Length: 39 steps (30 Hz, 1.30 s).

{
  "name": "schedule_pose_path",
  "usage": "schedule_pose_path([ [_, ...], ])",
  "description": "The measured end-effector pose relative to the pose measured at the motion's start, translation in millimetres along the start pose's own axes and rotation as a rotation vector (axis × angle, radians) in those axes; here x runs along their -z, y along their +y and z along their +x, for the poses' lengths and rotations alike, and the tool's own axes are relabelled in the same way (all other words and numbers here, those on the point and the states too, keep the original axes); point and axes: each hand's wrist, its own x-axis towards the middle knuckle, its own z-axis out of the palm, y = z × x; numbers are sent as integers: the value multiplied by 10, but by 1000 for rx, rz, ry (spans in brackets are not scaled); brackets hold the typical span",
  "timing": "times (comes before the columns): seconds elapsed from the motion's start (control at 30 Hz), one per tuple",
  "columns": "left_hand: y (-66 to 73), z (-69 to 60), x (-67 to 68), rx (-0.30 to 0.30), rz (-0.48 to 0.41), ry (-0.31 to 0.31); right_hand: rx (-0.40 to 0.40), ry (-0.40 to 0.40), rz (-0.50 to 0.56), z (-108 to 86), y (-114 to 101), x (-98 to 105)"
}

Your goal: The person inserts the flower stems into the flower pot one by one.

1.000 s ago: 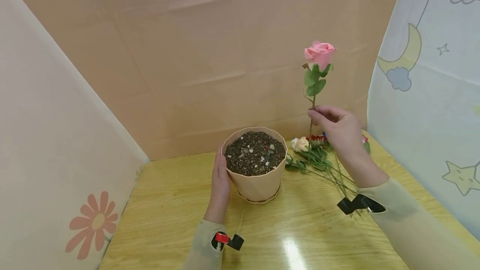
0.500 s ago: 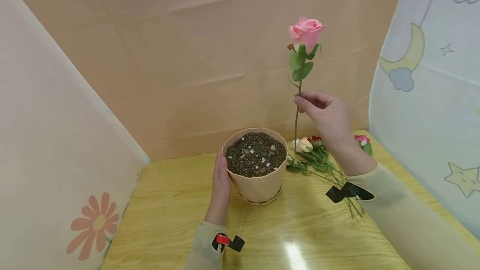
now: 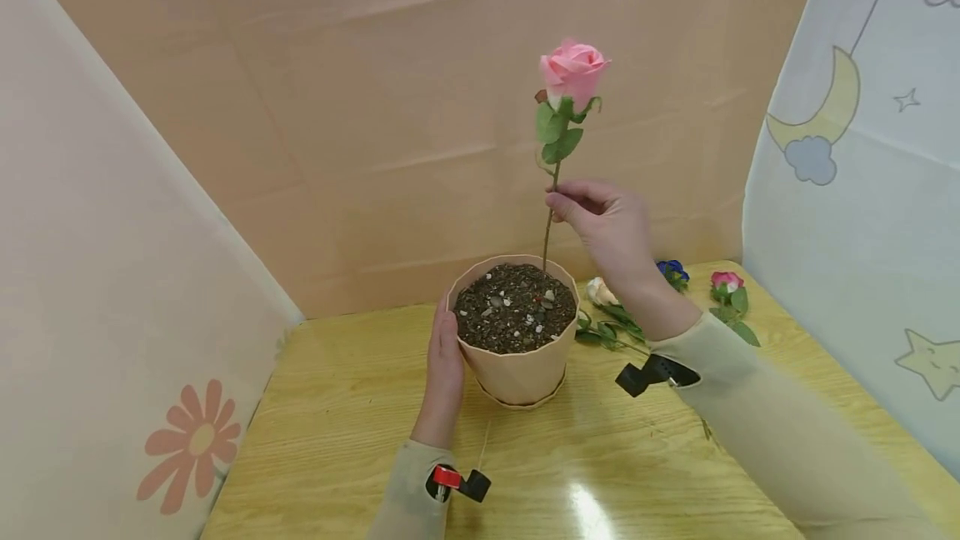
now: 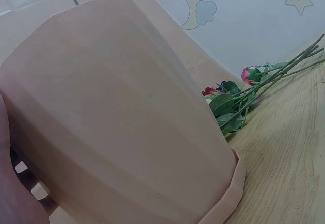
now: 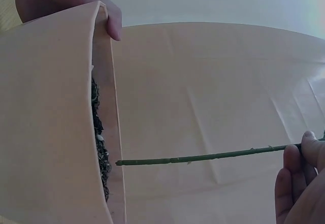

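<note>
A pink rose [image 3: 573, 76] stands upright, its stem pinched between thumb and fingers of my right hand [image 3: 611, 227]. In the right wrist view the tip of the green stem [image 5: 203, 157] is just above the pot's rim, apart from the soil [image 5: 101, 148]. The peach pot [image 3: 517, 373], full of dark soil with pale stones, stands on a saucer. My left hand [image 3: 444, 365] rests against the pot's left side, fingers fairly straight; the left wrist view shows the hand [image 4: 18, 183] beside the pot wall [image 4: 117, 112].
Right of the pot on the wooden table [image 3: 352, 407] lie a cream rose [image 3: 600, 292], a blue flower [image 3: 672, 271] and a dark pink one [image 3: 727, 281], with stems partly under my right arm. A peach cloth backdrop [image 3: 390, 123] hangs close behind.
My right hand has carried the pink rose leftward, from over the lying flowers to over the pot, rising at first. My left hand has stayed at the pot.
</note>
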Motion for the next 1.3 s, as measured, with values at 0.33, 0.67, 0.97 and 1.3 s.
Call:
schedule_pose_path([
  [0.33, 58, -27, -7, -9, -5, 3, 1, -67, 30, 56, 154, -343],
  [0.67, 76, -43, 14, -15, 5, 4, -59, -142, 27, 36, 309, -619],
  [0.97, 82, -48, 33, -20, 15, 2, -38, -215, -42, 18, 420, -718],
  [1.3, 97, -53, 30, -32, 6, 4, -22, -266, -116, 10, 561, -761],
])
